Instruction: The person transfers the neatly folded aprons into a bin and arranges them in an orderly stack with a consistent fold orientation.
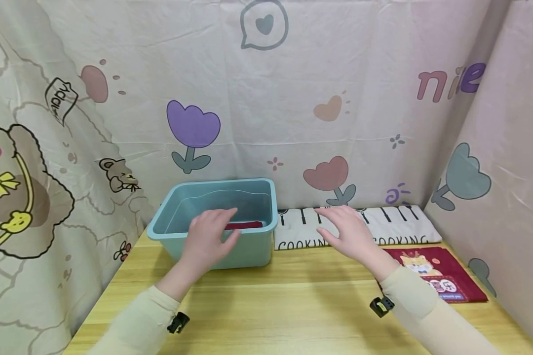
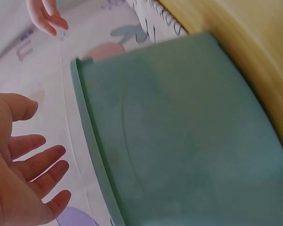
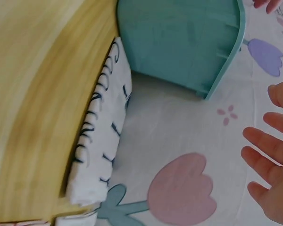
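Observation:
My left hand [image 1: 208,236] hovers at the near rim of a teal plastic bin [image 1: 244,249], fingers relaxed and holding nothing. In the left wrist view the same hand [image 2: 23,165] is spread apart from the bin's wall [image 2: 179,132]. Inside the bin lies something flat and dark red [image 1: 244,225], mostly hidden by the near wall and hand. My right hand [image 1: 347,231] is held in the air, fingers loosely bent and empty, above a folded white cloth [image 1: 295,229] printed with "COOKING" and utensils. Dark red packets [image 1: 457,271] with a cartoon animal lie below the right forearm.
The wooden table [image 1: 266,310] carries the bin at back left and the red packets at the right. Printed fabric curtains [image 1: 257,98] rise behind the bin and the white cloth, and along both sides. A small black device [image 1: 382,305] is strapped at each wrist.

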A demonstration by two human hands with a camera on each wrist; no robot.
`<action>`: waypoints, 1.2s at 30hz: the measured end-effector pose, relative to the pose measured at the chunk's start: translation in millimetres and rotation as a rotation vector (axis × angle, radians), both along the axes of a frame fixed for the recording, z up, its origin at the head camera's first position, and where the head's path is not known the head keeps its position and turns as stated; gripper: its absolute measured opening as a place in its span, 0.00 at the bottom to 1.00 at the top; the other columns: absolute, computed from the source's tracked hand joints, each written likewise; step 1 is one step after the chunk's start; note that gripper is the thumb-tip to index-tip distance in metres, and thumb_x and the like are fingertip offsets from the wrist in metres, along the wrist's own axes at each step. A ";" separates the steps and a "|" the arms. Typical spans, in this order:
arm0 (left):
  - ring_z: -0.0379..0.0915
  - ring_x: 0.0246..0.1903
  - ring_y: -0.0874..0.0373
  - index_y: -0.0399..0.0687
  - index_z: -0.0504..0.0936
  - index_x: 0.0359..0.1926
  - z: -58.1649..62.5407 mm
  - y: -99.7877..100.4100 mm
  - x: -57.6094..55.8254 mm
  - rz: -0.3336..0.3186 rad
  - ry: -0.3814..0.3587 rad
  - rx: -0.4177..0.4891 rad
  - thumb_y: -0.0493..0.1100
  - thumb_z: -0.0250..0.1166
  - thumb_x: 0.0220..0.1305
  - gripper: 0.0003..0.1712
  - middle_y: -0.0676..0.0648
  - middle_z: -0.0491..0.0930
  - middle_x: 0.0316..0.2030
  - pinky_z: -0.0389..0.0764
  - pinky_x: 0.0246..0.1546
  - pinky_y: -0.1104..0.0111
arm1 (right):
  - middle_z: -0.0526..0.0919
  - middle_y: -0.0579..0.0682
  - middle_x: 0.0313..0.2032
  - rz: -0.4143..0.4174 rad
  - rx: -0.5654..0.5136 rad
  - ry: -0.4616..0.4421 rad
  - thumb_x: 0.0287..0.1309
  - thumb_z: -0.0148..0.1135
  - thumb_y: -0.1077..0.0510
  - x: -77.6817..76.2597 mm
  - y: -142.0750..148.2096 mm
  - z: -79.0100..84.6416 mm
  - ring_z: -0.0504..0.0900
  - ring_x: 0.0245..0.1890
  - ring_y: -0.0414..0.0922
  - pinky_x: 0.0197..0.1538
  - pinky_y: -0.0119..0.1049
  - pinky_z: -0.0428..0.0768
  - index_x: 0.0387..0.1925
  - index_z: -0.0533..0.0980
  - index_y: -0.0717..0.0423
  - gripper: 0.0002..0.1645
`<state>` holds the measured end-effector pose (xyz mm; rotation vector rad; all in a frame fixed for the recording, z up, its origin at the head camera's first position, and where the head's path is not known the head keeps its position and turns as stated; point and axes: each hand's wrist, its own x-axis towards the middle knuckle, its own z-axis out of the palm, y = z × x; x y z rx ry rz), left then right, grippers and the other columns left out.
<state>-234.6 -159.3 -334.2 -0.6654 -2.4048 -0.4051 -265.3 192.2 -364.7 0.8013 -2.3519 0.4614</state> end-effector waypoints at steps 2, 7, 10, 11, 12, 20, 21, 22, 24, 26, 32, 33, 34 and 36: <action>0.75 0.51 0.41 0.40 0.81 0.57 -4.1 7.1 3.0 -0.034 0.034 -0.007 0.46 0.73 0.56 0.28 0.41 0.82 0.49 0.73 0.49 0.44 | 0.83 0.54 0.51 -0.012 -0.009 0.001 0.58 0.68 0.52 2.4 7.9 -4.8 0.78 0.54 0.56 0.63 0.57 0.66 0.58 0.78 0.56 0.27; 0.75 0.50 0.43 0.42 0.81 0.57 -15.2 23.5 10.2 -0.099 0.079 -0.021 0.46 0.73 0.56 0.28 0.43 0.82 0.49 0.73 0.50 0.45 | 0.83 0.55 0.52 -0.045 -0.027 -0.020 0.57 0.69 0.53 7.7 26.2 -16.2 0.76 0.55 0.58 0.61 0.60 0.66 0.59 0.77 0.56 0.28; 0.75 0.50 0.44 0.42 0.80 0.58 -22.3 32.4 13.6 -0.137 0.093 -0.028 0.47 0.73 0.55 0.29 0.44 0.82 0.49 0.73 0.51 0.46 | 0.83 0.57 0.53 -0.068 -0.029 -0.038 0.57 0.69 0.54 11.9 36.3 -21.9 0.76 0.56 0.58 0.63 0.60 0.64 0.60 0.76 0.58 0.29; 0.76 0.50 0.45 0.42 0.80 0.58 -24.8 35.4 14.7 -0.151 0.097 -0.026 0.47 0.73 0.55 0.29 0.44 0.82 0.49 0.74 0.52 0.47 | 0.82 0.57 0.53 -0.077 -0.029 -0.042 0.57 0.69 0.54 13.6 39.8 -24.0 0.76 0.56 0.58 0.63 0.60 0.64 0.60 0.76 0.58 0.29; 0.76 0.50 0.45 0.42 0.80 0.58 -27.2 38.3 15.8 -0.162 0.101 -0.027 0.47 0.73 0.55 0.29 0.44 0.82 0.50 0.74 0.52 0.47 | 0.82 0.58 0.53 -0.084 -0.029 -0.045 0.57 0.69 0.54 15.0 43.4 -25.8 0.76 0.55 0.58 0.63 0.59 0.64 0.60 0.76 0.59 0.30; 0.76 0.50 0.49 0.44 0.80 0.57 -46.8 58.6 20.9 -0.217 0.090 -0.036 0.46 0.73 0.54 0.29 0.47 0.82 0.49 0.75 0.52 0.50 | 0.81 0.61 0.54 -0.174 -0.025 -0.095 0.56 0.71 0.56 22.9 76.3 -44.1 0.76 0.55 0.61 0.60 0.61 0.66 0.59 0.76 0.61 0.30; 0.76 0.50 0.49 0.44 0.80 0.57 -49.2 60.5 20.8 -0.218 0.087 -0.047 0.46 0.73 0.55 0.28 0.47 0.82 0.49 0.74 0.52 0.51 | 0.81 0.61 0.54 -0.185 -0.027 -0.106 0.55 0.71 0.56 23.4 81.0 -46.8 0.75 0.56 0.62 0.60 0.62 0.66 0.59 0.76 0.61 0.30; 0.76 0.50 0.50 0.44 0.80 0.58 -51.4 62.4 20.7 -0.219 0.090 -0.057 0.46 0.72 0.55 0.28 0.47 0.82 0.49 0.74 0.53 0.51 | 0.81 0.62 0.54 -0.198 -0.027 -0.122 0.55 0.71 0.57 24.0 86.0 -49.5 0.75 0.56 0.62 0.60 0.63 0.66 0.59 0.76 0.61 0.30; 0.76 0.50 0.50 0.44 0.80 0.58 -56.1 66.4 19.9 -0.221 0.099 -0.082 0.47 0.70 0.56 0.28 0.47 0.82 0.48 0.74 0.53 0.51 | 0.80 0.63 0.54 -0.215 -0.027 -0.142 0.54 0.72 0.58 24.4 96.1 -55.2 0.74 0.56 0.64 0.60 0.63 0.65 0.59 0.76 0.62 0.30; 0.75 0.50 0.51 0.44 0.79 0.59 -60.4 71.3 19.5 -0.220 0.095 -0.112 0.48 0.69 0.58 0.28 0.48 0.82 0.49 0.74 0.53 0.52 | 0.80 0.64 0.55 -0.245 -0.025 -0.177 0.54 0.72 0.58 25.5 104.7 -59.2 0.73 0.57 0.64 0.60 0.64 0.65 0.59 0.75 0.62 0.31; 0.73 0.54 0.53 0.46 0.77 0.62 -73.6 87.9 19.2 -0.199 0.012 -0.189 0.51 0.69 0.60 0.30 0.49 0.80 0.52 0.72 0.55 0.54 | 0.78 0.66 0.57 -0.322 -0.008 -0.266 0.55 0.71 0.57 29.8 121.2 -67.0 0.71 0.58 0.65 0.60 0.65 0.66 0.61 0.73 0.62 0.33; 0.73 0.54 0.53 0.47 0.77 0.62 -75.9 90.7 19.1 -0.194 0.002 -0.200 0.52 0.68 0.61 0.30 0.50 0.79 0.53 0.72 0.56 0.54 | 0.77 0.66 0.57 -0.327 -0.005 -0.271 0.55 0.71 0.57 30.5 123.4 -68.2 0.71 0.58 0.66 0.60 0.66 0.66 0.61 0.73 0.62 0.33; 0.73 0.55 0.53 0.47 0.76 0.63 -78.4 93.5 19.1 -0.188 -0.007 -0.211 0.52 0.68 0.61 0.30 0.50 0.79 0.54 0.71 0.57 0.54 | 0.77 0.67 0.57 -0.331 -0.003 -0.278 0.55 0.71 0.56 31.4 125.7 -69.4 0.71 0.58 0.66 0.59 0.66 0.66 0.61 0.73 0.62 0.33; 0.72 0.56 0.53 0.47 0.76 0.63 -83.9 99.1 18.6 -0.184 -0.017 -0.225 0.53 0.67 0.62 0.31 0.49 0.78 0.55 0.71 0.58 0.54 | 0.77 0.67 0.57 -0.343 0.000 -0.297 0.55 0.71 0.56 32.9 131.1 -72.5 0.71 0.59 0.67 0.59 0.67 0.66 0.61 0.73 0.62 0.33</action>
